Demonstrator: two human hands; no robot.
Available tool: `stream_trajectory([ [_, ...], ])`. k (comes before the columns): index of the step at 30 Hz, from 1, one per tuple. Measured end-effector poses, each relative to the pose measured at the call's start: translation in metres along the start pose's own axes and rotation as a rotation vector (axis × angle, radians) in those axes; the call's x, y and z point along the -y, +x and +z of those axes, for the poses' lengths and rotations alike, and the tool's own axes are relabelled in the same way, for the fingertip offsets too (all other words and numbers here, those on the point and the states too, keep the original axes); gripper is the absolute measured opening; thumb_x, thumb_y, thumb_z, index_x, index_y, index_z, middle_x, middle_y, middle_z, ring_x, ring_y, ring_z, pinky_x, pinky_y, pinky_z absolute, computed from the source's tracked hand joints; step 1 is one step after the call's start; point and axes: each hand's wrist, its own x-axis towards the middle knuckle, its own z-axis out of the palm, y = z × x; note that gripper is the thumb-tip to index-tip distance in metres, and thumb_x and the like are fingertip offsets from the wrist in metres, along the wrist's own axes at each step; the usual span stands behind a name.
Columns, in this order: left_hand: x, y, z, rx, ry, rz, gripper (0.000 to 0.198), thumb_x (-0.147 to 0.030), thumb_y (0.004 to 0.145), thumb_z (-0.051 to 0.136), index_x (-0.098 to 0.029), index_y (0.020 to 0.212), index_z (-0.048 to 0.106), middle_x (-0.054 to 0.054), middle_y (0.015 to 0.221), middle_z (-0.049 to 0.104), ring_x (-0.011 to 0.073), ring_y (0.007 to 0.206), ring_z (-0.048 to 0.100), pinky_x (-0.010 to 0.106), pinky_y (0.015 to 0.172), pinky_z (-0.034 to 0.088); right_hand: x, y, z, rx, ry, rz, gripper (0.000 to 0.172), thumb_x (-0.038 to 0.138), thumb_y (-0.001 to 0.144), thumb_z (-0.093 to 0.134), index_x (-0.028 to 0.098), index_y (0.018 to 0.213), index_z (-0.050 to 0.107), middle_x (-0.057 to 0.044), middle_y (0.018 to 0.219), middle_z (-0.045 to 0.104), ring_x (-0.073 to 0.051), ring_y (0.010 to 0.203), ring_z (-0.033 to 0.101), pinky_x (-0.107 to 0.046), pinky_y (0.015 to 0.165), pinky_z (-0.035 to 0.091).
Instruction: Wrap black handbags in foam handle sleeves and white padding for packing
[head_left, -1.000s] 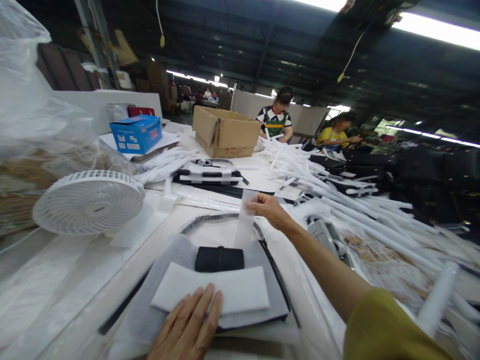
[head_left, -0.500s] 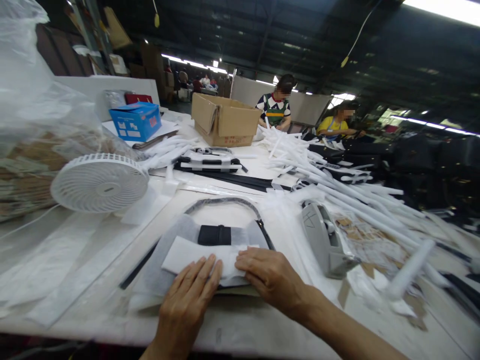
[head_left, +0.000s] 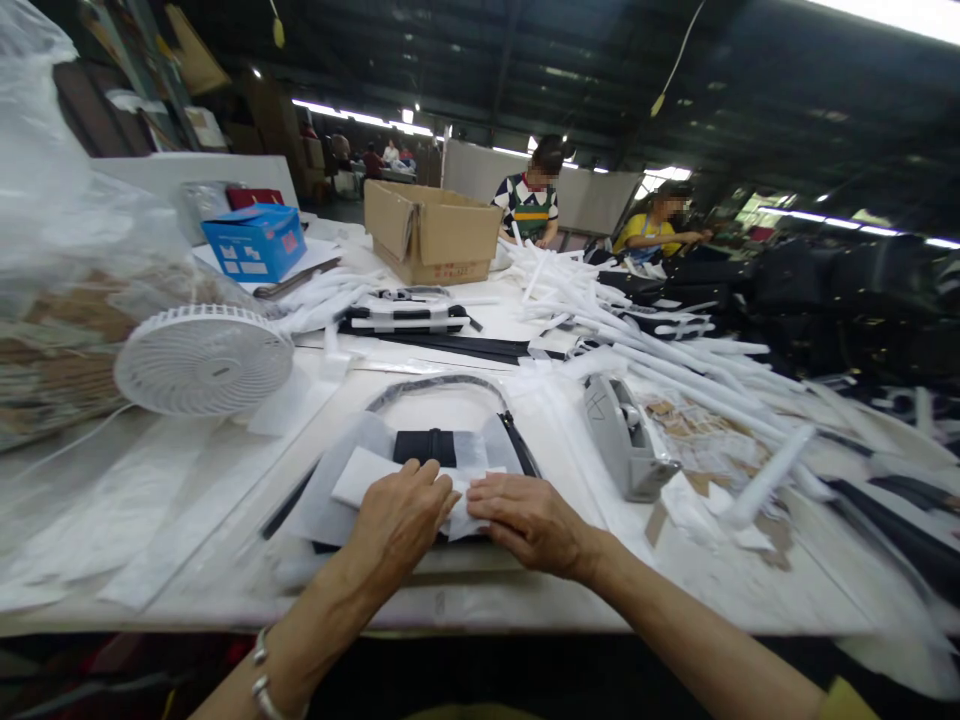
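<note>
A bag lies flat in front of me, largely covered by thin white wrapping paper point(head_left: 322, 500). Its film-wrapped handle point(head_left: 435, 383) arches away from me, and a black flap piece point(head_left: 424, 446) shows uncovered in the middle. Across the near part of the bag lies a folded white sheet point(head_left: 358, 476). My left hand point(head_left: 397, 515) has its fingers curled down on that sheet, gripping it near the centre. Beside it, my right hand point(head_left: 529, 518) pinches the sheet's right end, fingers pressed together. The fingers hide part of the sheet between them.
A grey tape dispenser point(head_left: 626, 440) stands to the right, near scattered paper scraps and a heap of white tubes point(head_left: 675, 375). A white fan point(head_left: 206, 362) is at left. Farther back are a blue box point(head_left: 259, 245) and a cardboard box point(head_left: 435, 235). Two people work beyond.
My left hand has gone from lying flat on the white sheet to curled fingers, moving up and right towards my right hand. My right hand stays on the sheet's right end.
</note>
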Motion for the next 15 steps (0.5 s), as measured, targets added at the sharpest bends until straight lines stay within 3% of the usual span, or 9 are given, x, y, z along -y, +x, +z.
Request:
stream_trajectory([
  [6, -0.003, -0.005, 0.029, -0.254, 0.005, -0.05, 0.02, -0.022, 0.094, 0.05, -0.02, 0.076, 0.058, 0.005, 0.077, 0.057, 0.0239, 0.075, 0.055, 0.037, 0.067, 0.045, -0.002, -0.003, 0.002, 0.05, -0.047, -0.038, 0.039, 0.04, 0.087, 0.065, 0.015, 0.116, 0.061, -0.014, 0.12, 0.067, -0.022, 0.118, 0.06, -0.04, 0.109, 0.042],
  [9, 0.0, -0.009, 0.035, -0.302, -0.061, -0.028, 0.02, -0.022, 0.095, 0.049, -0.018, 0.077, 0.058, 0.006, 0.081, 0.059, 0.0239, 0.078, 0.057, 0.039, 0.07, 0.048, -0.002, -0.004, 0.004, 0.047, -0.061, -0.04, 0.031, 0.032, 0.09, 0.061, 0.015, 0.115, 0.061, -0.013, 0.12, 0.068, -0.021, 0.118, 0.06, -0.039, 0.109, 0.043],
  [12, 0.004, -0.012, 0.041, -0.405, -0.254, 0.089, 0.016, -0.02, 0.097, 0.045, -0.015, 0.102, 0.06, 0.012, 0.117, 0.062, 0.0242, 0.108, 0.058, 0.041, 0.091, 0.051, -0.004, -0.006, 0.007, 0.034, -0.074, -0.054, 0.026, 0.022, 0.093, 0.054, 0.015, 0.116, 0.06, -0.012, 0.12, 0.068, -0.019, 0.119, 0.06, -0.039, 0.109, 0.043],
  [15, 0.008, -0.016, 0.049, -0.417, -0.396, 0.314, 0.034, -0.015, 0.098, 0.042, -0.015, 0.132, 0.047, 0.011, 0.136, 0.055, 0.0195, 0.129, 0.048, 0.037, 0.107, 0.045, -0.007, -0.005, 0.01, 0.021, -0.074, -0.043, 0.024, 0.022, 0.092, 0.054, 0.015, 0.115, 0.061, -0.013, 0.122, 0.067, -0.02, 0.119, 0.059, -0.039, 0.11, 0.042],
])
